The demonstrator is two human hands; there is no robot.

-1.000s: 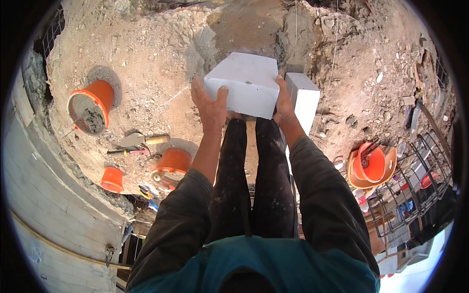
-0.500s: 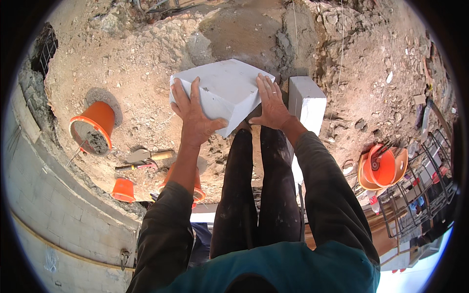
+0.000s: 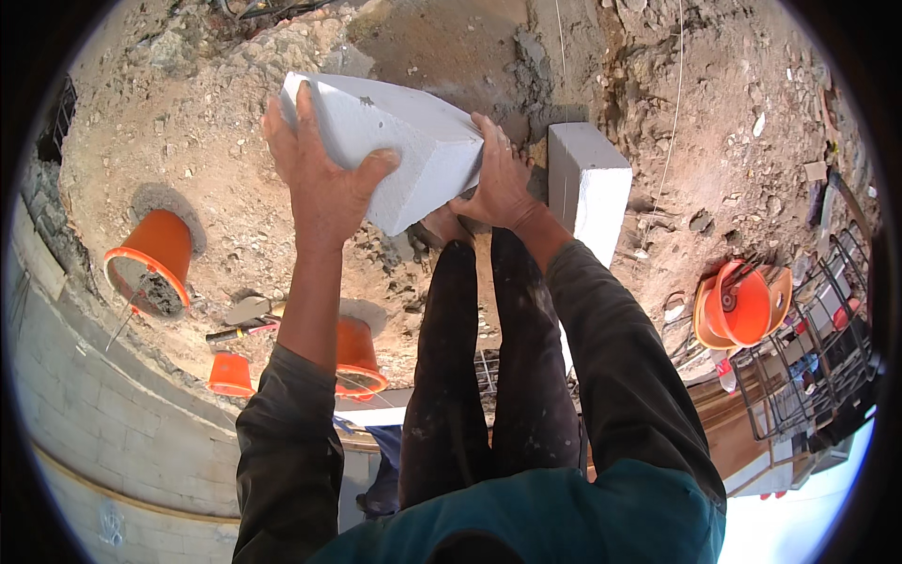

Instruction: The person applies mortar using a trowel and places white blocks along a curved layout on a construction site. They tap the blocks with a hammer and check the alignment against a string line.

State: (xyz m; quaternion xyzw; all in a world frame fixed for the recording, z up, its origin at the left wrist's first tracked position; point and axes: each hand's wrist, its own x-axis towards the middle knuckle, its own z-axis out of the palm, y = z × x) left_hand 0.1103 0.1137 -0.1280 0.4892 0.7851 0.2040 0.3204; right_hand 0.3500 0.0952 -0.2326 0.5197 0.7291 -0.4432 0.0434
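A large white building block is held between my two hands above the dirt, tilted with its left end farther away. My left hand grips its left end, the thumb along the near face and the fingers over the far edge. At the other end, my right hand presses its fingers against the corner, its thumb tucked low and partly hidden. Just right of that hand stands a second white block, apart from the held one. My feet are partly covered by the held block.
Orange buckets stand at left, one holding grey mortar, and nearer my left arm. A trowel and a hammer lie between them. Right are an orange tub and a wire rack. A taut string crosses the rubble.
Both hands have shifted the block left and turned it, its left end now farther away and more of its near face showing. The bucket behind my left arm has come into fuller view.
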